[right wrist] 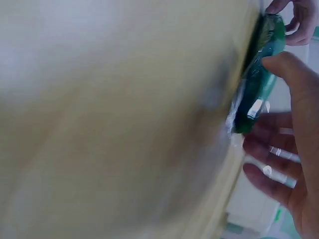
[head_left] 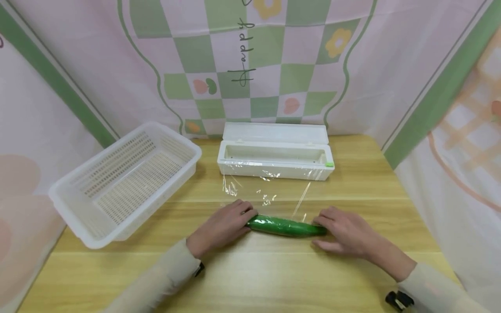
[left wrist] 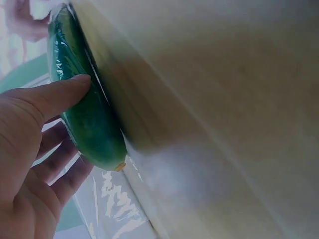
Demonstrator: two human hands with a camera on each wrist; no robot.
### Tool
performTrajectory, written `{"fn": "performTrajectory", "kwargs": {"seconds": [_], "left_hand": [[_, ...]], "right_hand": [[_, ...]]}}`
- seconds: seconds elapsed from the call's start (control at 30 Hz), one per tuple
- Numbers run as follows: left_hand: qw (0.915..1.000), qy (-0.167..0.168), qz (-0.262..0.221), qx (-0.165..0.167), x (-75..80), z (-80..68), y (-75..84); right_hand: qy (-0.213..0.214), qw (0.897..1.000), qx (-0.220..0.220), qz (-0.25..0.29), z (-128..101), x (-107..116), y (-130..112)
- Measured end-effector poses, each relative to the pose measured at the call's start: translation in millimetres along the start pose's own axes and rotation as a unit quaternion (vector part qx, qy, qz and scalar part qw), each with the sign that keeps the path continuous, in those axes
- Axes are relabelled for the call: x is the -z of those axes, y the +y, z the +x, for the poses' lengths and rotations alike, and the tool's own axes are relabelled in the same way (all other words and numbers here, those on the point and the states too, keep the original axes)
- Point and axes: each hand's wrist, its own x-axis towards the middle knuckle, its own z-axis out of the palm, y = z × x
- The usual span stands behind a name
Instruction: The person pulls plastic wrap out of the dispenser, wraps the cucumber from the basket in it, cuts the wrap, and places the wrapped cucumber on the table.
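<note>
A green cucumber point(head_left: 285, 226) wrapped in cling film lies across the wooden table point(head_left: 250, 278), in front of me. My left hand point(head_left: 226, 224) rests on its left end; in the left wrist view its thumb point(left wrist: 60, 92) touches the cucumber point(left wrist: 84, 117) and the straight fingers lie beyond it. My right hand point(head_left: 344, 232) lies at the right end, where the thumb point(right wrist: 294, 74) sits on the near side of the cucumber point(right wrist: 259, 89) and the fingers point(right wrist: 269, 149) spread on the far side. A clear film sheet point(head_left: 266, 191) runs from the cucumber back to the dispenser.
A white cling film dispenser box point(head_left: 274, 158) stands with its lid up behind the cucumber. A white slotted basket point(head_left: 125, 182) sits tilted at the left of the table. Patterned cloth walls close in the back and both sides.
</note>
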Motion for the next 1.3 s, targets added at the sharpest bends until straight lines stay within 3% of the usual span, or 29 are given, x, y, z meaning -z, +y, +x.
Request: {"fn": "performTrajectory", "kwargs": {"seconds": [0.13, 0.3, 0.57, 0.9, 1.17, 1.3], "left_hand": [[1.0000, 0.005, -0.003, 0.001, 1.5, 0.4, 1.0], [1.0000, 0.000, -0.005, 0.006, 2.7, 1.1, 2.6], [0.9990, -0.019, -0.021, 0.034, 3.4, -0.9, 7.5], [0.9982, -0.031, -0.035, 0.038, 5.9, 3.4, 6.0], [0.9970, -0.049, 0.026, 0.055, 12.1, 12.4, 10.5], [0.9982, -0.040, 0.030, 0.033, 11.1, 21.6, 16.8]], "right_hand": [[0.013, 1.000, -0.004, -0.016, 17.8, 4.2, -9.1], [0.044, 0.998, 0.033, 0.029, 33.1, -7.6, -26.4], [0.009, 0.999, -0.005, 0.044, 43.3, -22.0, -36.0], [-0.032, 0.996, 0.001, 0.087, 52.0, -20.0, -24.5], [-0.095, 0.990, -0.016, 0.106, 58.1, -14.9, -20.7], [-0.127, 0.984, -0.034, 0.122, 60.7, -12.0, -19.1]]}}
